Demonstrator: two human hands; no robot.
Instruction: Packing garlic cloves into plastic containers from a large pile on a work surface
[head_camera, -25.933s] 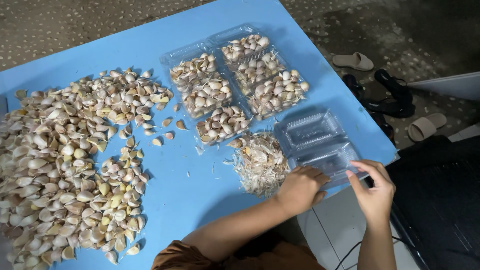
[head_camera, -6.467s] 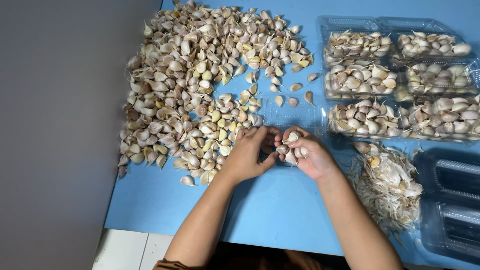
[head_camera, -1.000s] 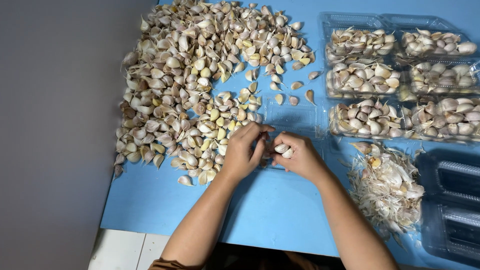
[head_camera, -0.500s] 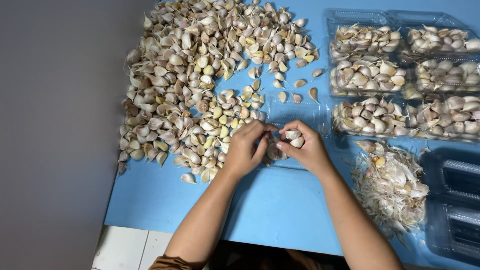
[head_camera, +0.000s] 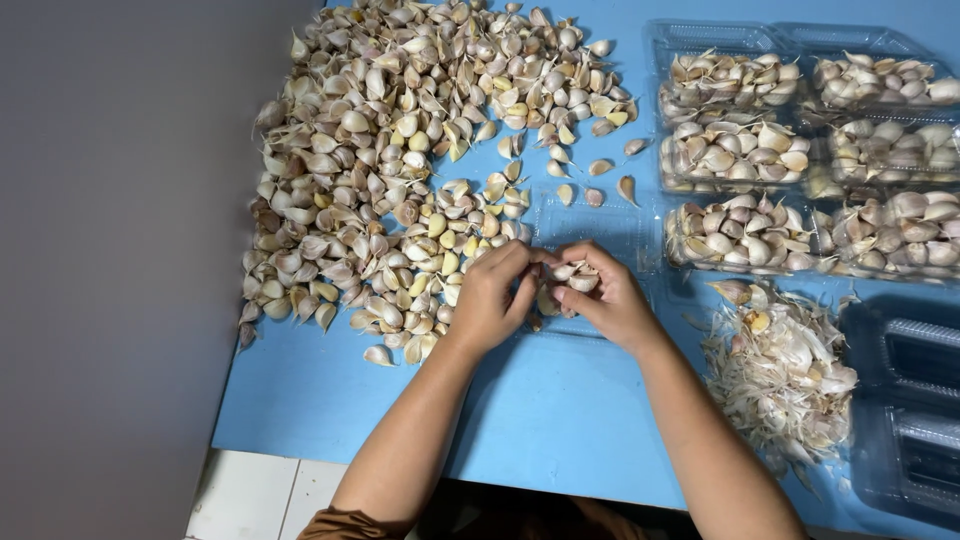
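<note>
Both hands have slid toward the big garlic pile (head_camera: 400, 170); left hand (head_camera: 492, 300) and right hand (head_camera: 600, 298) pinch garlic cloves (head_camera: 572, 277) together.

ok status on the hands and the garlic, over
Left hand and right hand pinched together on a few garlic cloves. Clear empty tray just beyond them. Nothing blocking.

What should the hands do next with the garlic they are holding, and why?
Probably drop the cloves into the clear tray under the hands. The left hand and right hand pinch a few cloves right above that tray, which looks nearly empty, while the trays beside it are already full.
</note>
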